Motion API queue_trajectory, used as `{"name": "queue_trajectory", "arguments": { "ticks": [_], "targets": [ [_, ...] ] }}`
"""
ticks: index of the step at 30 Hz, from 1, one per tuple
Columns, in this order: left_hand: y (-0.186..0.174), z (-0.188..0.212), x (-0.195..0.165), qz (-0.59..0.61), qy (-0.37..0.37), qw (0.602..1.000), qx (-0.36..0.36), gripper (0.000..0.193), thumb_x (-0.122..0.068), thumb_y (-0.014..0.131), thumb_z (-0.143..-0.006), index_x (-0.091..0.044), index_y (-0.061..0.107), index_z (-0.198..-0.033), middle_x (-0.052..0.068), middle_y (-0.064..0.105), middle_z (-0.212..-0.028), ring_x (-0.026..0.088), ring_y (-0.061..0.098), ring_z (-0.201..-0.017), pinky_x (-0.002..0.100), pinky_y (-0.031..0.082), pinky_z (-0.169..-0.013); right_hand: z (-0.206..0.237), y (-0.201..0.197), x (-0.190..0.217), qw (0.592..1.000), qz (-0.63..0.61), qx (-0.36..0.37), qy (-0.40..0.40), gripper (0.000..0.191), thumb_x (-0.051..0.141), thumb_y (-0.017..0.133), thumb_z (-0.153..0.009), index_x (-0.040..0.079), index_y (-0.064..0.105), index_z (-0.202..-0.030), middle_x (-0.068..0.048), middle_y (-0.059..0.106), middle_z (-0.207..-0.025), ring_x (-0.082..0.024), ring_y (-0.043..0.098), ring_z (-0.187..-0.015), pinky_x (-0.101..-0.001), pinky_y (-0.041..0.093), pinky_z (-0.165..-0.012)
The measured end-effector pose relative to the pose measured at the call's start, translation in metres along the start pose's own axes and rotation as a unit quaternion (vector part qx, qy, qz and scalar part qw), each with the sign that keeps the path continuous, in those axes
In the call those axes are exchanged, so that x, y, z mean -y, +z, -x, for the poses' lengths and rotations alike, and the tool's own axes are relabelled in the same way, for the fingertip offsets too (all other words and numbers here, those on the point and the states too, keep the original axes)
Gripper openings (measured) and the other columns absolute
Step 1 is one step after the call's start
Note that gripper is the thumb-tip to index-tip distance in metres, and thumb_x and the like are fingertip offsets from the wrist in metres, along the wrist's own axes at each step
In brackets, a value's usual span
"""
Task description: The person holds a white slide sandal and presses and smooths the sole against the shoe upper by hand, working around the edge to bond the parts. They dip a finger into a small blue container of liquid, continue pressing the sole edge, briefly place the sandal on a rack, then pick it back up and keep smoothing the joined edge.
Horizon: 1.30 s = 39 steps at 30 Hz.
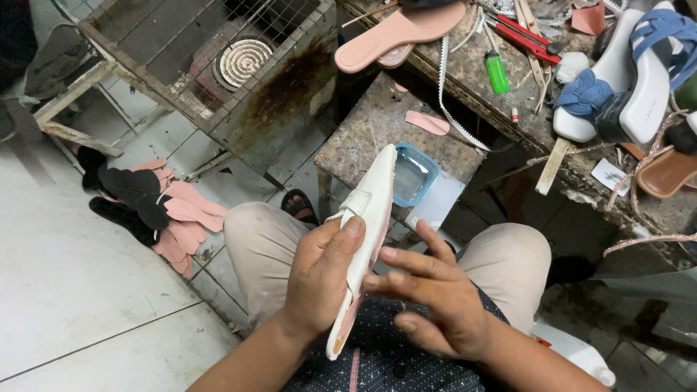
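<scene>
A white shoe sole [368, 239] with a pink underside stands on edge at the centre of the frame, above the person's lap. The left hand [319, 279] clamps round it, thumb on top, while the right hand [435, 297] lies open-fingered against its pink side. Just beyond, a blue-rimmed tray [414, 174] rests on a worn stool [370, 131], and pink insoles [181, 225] lie on the floor at middle left.

The shoe sole [369, 239] is white with a pink underside. The plastic tub [414, 174] is blue-rimmed; the lighter [497, 72] green

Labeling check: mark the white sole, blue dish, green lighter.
white sole [374, 210], head view, textured upper face.
blue dish [414, 174], head view, clear inside.
green lighter [497, 72], head view, body middle.
</scene>
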State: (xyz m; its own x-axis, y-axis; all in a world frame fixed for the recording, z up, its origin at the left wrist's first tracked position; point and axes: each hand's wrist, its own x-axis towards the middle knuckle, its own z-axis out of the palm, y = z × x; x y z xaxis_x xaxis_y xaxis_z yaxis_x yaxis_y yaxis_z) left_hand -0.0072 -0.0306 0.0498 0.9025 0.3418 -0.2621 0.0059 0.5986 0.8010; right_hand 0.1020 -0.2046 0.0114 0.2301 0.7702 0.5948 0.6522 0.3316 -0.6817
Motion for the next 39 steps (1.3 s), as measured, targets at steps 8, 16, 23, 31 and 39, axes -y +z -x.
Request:
{"name": "queue_trajectory", "arguments": {
  "ticks": [8, 16, 23, 31, 39],
  "targets": [
    [-0.002, 0.004, 0.000, -0.090, 0.006, 0.996, 0.013, 0.039, -0.033, 0.048, -0.108, 0.000, 0.064, -0.095, 0.000, 0.058, -0.071, 0.006, 0.050, -0.057, 0.023, 0.039, -0.048, 0.000, -0.009, -0.013, 0.981, -0.125, -0.092, 0.117, 0.055, 0.014, 0.054, -0.109, -0.003, 0.033, -0.157, -0.024, 0.045, -0.161, -0.026, 0.055, -0.148, -0.0543, 0.008, -0.140],
    [0.001, 0.003, 0.003, -0.088, 0.033, 0.995, 0.009, 0.036, -0.032, 0.049, -0.108, -0.001, 0.064, -0.096, -0.001, 0.056, -0.072, 0.005, 0.048, -0.059, 0.023, 0.038, -0.048, 0.000, -0.006, -0.013, 0.992, -0.076, -0.053, 0.089, 0.056, 0.015, 0.055, -0.106, 0.000, 0.036, -0.156, -0.018, 0.065, -0.145, -0.027, 0.038, -0.159, -0.0531, 0.009, -0.138],
    [0.000, 0.001, 0.002, -0.095, 0.027, 0.995, -0.006, 0.038, -0.033, 0.048, -0.109, -0.001, 0.063, -0.094, -0.001, 0.057, -0.068, 0.005, 0.051, -0.053, 0.023, 0.040, -0.045, -0.003, -0.004, -0.006, 0.997, -0.039, -0.024, 0.069, 0.055, 0.018, 0.060, -0.105, 0.004, 0.039, -0.154, -0.013, 0.068, -0.141, -0.030, 0.042, -0.156, -0.0570, 0.015, -0.136],
    [-0.004, 0.000, 0.006, -0.041, 0.043, 0.998, -0.001, 0.037, -0.030, 0.047, -0.111, 0.001, 0.065, -0.103, 0.000, 0.059, -0.078, 0.005, 0.052, -0.063, 0.023, 0.041, -0.052, 0.001, 0.002, -0.002, 0.999, -0.012, 0.015, 0.038, 0.053, 0.020, 0.064, -0.103, 0.007, 0.045, -0.150, -0.011, 0.072, -0.135, -0.031, 0.047, -0.152, -0.0592, 0.020, -0.133],
    [-0.013, -0.005, 0.012, -0.030, 0.053, 0.995, -0.081, 0.038, -0.030, 0.045, -0.104, -0.001, 0.062, -0.121, -0.002, 0.064, -0.098, 0.003, 0.056, -0.088, 0.019, 0.047, -0.078, -0.008, -0.010, -0.045, 0.988, 0.041, -0.063, 0.136, 0.056, 0.026, 0.066, -0.103, 0.004, 0.045, -0.149, -0.013, 0.061, -0.144, -0.028, 0.061, -0.138, -0.0528, 0.033, -0.129]
  ]
}}
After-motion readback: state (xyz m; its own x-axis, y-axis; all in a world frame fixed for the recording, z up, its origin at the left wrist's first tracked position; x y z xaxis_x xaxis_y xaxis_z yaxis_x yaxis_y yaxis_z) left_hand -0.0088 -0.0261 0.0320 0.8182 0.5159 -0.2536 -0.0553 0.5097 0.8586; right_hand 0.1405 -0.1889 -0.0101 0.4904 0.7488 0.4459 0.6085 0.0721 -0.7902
